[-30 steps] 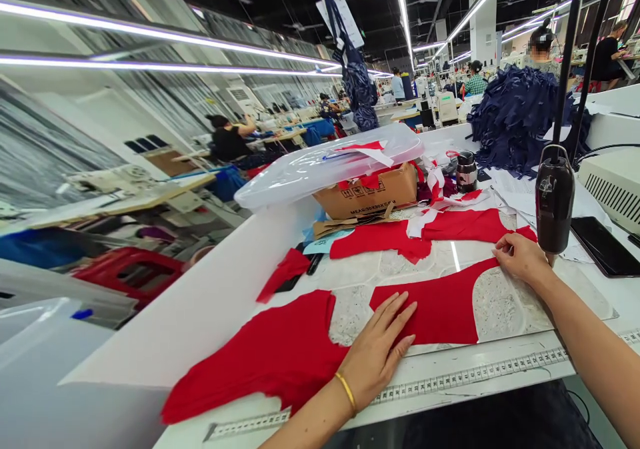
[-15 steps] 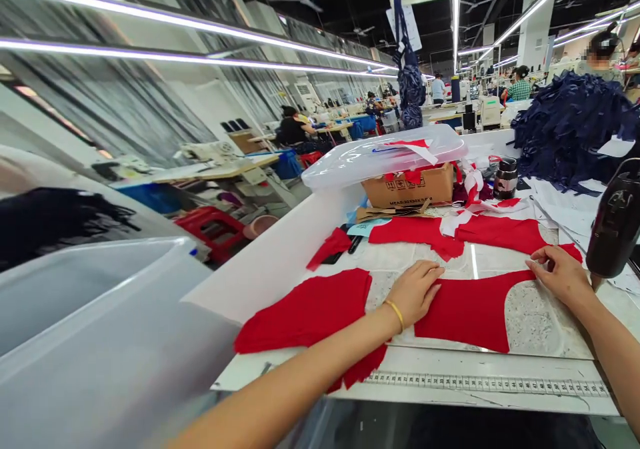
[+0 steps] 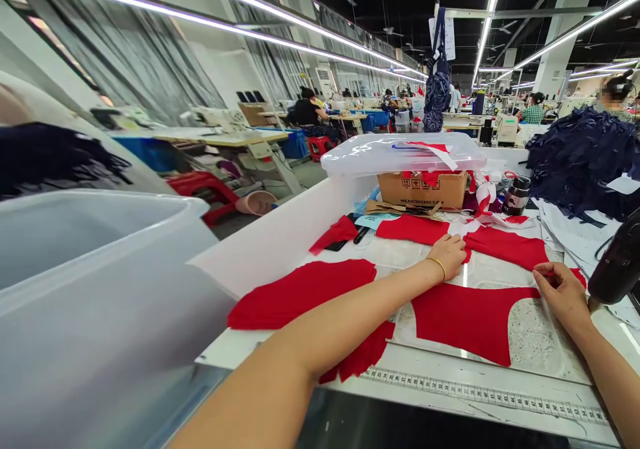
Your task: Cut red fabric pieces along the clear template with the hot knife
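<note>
Several red fabric pieces lie on the white table (image 3: 280, 236) over a patterned plate. My left hand (image 3: 450, 254), with a gold bracelet at the wrist, reaches forward and rests with curled fingers where two far red pieces (image 3: 410, 229) meet. My right hand (image 3: 563, 292) pinches the right tip of the near red piece (image 3: 470, 319). Another large red piece (image 3: 300, 296) lies under my left forearm, partly hanging over the table's front edge.
A clear plastic lid (image 3: 400, 156) sits on a cardboard box (image 3: 423, 189) at the back, beside a dark cup (image 3: 515, 196) and a navy fabric pile (image 3: 575, 162). A black hanging tool (image 3: 617, 269) is at right, a translucent bin (image 3: 90, 289) at left. People work at far tables.
My left hand has left the near red piece and moved forward to the far pieces. The view has swung left and lower. My right hand stays at the piece's tip.
</note>
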`<state>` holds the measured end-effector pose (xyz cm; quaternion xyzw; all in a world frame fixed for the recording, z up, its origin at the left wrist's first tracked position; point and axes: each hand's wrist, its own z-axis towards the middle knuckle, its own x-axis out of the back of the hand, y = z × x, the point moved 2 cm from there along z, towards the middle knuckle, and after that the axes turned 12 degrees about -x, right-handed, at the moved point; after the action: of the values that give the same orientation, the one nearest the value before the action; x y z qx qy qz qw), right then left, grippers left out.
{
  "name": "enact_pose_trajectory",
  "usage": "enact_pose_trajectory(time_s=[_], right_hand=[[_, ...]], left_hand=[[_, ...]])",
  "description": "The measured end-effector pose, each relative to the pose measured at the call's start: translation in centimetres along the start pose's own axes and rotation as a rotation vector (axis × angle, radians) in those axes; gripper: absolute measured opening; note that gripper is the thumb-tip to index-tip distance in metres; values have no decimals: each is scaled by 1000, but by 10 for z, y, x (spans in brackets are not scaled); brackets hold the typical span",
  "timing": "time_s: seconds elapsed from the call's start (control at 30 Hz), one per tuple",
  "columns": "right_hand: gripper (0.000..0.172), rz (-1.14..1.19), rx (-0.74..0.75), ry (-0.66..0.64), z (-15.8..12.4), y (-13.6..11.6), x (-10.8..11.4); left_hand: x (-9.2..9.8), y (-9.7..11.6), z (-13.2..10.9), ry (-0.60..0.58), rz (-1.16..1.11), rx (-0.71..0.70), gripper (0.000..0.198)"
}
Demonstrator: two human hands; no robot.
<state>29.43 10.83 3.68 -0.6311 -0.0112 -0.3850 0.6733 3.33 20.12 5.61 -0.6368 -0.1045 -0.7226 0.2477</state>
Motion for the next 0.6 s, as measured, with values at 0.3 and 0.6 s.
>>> enact_pose_trajectory(time_s=[0.3, 0.6], right_hand=[[36, -48, 18, -79, 0, -23, -27], [22, -143, 99, -198, -13, -57, -78]], left_hand=[[-9, -11, 4, 49, -6, 54, 19], [-5, -16, -1, 46, -3, -27, 11]])
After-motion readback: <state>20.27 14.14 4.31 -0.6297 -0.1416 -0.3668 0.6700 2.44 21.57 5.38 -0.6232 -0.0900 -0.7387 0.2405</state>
